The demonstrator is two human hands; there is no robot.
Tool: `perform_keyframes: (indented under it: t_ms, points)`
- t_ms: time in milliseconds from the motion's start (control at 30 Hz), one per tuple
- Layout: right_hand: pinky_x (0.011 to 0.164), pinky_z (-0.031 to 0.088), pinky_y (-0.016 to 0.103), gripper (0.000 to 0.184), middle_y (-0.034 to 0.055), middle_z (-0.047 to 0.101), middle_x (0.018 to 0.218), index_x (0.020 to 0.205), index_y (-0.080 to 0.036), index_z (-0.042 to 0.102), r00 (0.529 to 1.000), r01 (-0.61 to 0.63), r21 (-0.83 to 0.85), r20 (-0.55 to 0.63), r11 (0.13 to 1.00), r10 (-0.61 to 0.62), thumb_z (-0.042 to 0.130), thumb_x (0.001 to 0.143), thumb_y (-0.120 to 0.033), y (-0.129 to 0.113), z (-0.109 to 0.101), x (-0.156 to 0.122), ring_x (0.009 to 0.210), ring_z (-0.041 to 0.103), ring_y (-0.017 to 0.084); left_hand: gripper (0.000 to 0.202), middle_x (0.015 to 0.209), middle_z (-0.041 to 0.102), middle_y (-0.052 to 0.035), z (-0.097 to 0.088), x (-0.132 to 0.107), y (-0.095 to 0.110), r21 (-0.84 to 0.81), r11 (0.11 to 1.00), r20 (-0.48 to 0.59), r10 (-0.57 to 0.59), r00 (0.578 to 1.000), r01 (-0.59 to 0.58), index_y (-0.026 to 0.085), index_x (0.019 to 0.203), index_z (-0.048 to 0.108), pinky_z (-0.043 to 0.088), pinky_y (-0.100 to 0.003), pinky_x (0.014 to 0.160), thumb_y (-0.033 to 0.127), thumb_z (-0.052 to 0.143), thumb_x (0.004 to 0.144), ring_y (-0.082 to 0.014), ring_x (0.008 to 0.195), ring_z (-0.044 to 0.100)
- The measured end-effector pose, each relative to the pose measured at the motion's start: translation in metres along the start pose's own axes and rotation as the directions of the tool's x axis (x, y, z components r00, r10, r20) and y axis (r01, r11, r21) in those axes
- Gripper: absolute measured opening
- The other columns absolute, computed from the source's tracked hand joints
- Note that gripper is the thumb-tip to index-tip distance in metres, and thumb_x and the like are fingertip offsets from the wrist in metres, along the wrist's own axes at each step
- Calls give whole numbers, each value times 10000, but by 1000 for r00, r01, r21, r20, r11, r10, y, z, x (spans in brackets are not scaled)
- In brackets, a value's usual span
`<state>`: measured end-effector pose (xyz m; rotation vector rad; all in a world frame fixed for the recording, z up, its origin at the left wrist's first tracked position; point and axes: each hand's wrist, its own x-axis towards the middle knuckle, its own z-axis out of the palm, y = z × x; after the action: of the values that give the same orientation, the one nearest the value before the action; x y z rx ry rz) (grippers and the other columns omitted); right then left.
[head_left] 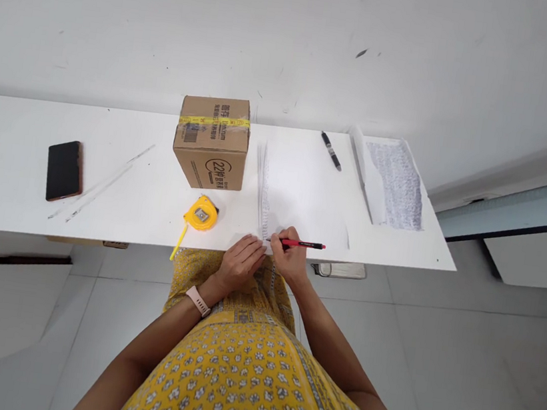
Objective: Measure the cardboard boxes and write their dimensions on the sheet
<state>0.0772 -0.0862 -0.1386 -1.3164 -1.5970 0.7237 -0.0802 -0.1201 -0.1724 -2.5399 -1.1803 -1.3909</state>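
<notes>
My right hand (290,254) grips a red and black pen (304,244), its tip down at the lower left part of a white sheet of paper (310,190). Handwriting runs in a narrow strip along the paper's left side. My left hand (242,263) lies flat at the table's front edge, fingers stretched out over the paper's lower left corner, holding nothing. Just to the left of that hand is a yellow tape measure (202,213), with a short length of its blade sticking out past the table edge. Behind it stands a taped cardboard box (212,143).
A black pen (331,151) lies behind the paper. Farther right are sheets covered in dense writing (394,184). A dark phone-like item (65,171) rests on the left of the white table (116,211), which meets a wall at the back. A glass panel (520,204) stands at the right.
</notes>
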Motion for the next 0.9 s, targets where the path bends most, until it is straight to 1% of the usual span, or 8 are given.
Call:
perform_keyframes:
  t_ms: [100, 200, 367, 433, 600, 733, 900]
  points:
    - [593, 370, 283, 206, -57, 438, 622, 741, -247, 402, 1000, -2, -10, -15, 1000, 2, 530, 896, -295, -1, 0, 0, 576, 439, 133, 231, 1083, 767, -125, 0, 0, 0, -6, 1000, 17, -11, 1000, 12, 144, 1177, 668, 604, -480, 1012, 142, 614, 952, -246, 1124, 706]
    - [589, 367, 284, 198, -54, 448, 627, 743, -247, 407, 1000, 6, -34, -6, 999, -6, 529, 892, -294, 0, 1, 1, 572, 438, 132, 244, 1078, 765, -130, 0, -1, 0, 11, 1000, 30, -10, 1000, 10, 140, 1195, 662, 606, -482, 1009, 143, 597, 960, -250, 1111, 710]
    - [579, 356, 282, 203, -53, 442, 619, 729, -249, 388, 1000, 26, -60, 12, 998, -25, 522, 878, -284, 0, 0, 2, 564, 422, 132, 247, 1089, 761, -125, 1, -2, 0, 4, 999, 68, -41, 997, 41, 166, 1206, 667, 595, -502, 1022, 165, 574, 977, -248, 1109, 711]
    - [575, 349, 281, 204, -54, 438, 619, 729, -249, 384, 1000, 27, -62, 11, 998, -26, 516, 882, -284, -1, 0, 2, 562, 417, 131, 244, 1086, 761, -125, 1, -1, 0, 2, 999, 69, -38, 997, 38, 164, 1202, 667, 594, -499, 1024, 164, 577, 975, -246, 1107, 711]
    - [595, 362, 286, 201, -50, 442, 636, 736, -249, 392, 1000, 27, -66, 5, 997, -26, 510, 890, -296, -2, -1, 2, 578, 437, 133, 236, 1069, 764, -128, 0, 0, 0, 14, 1000, 28, -14, 1000, 14, 148, 1188, 668, 604, -482, 1009, 151, 591, 965, -246, 1101, 711]
    - [579, 350, 282, 217, -57, 424, 615, 725, -251, 379, 1000, 15, -50, 25, 999, -14, 520, 885, -294, -1, -2, 2, 565, 421, 134, 265, 1095, 760, -126, 1, -2, 0, -10, 999, 50, -43, 998, 44, 165, 1228, 661, 587, -492, 1033, 170, 587, 974, -245, 1128, 700]
    - [599, 373, 289, 211, -55, 433, 622, 739, -250, 393, 1000, -1, -40, -11, 999, 0, 521, 896, -310, 0, -2, 1, 581, 440, 139, 275, 1093, 760, -123, 0, -2, 0, -8, 999, 52, -41, 998, 41, 165, 1236, 658, 591, -493, 1028, 164, 594, 968, -246, 1125, 702]
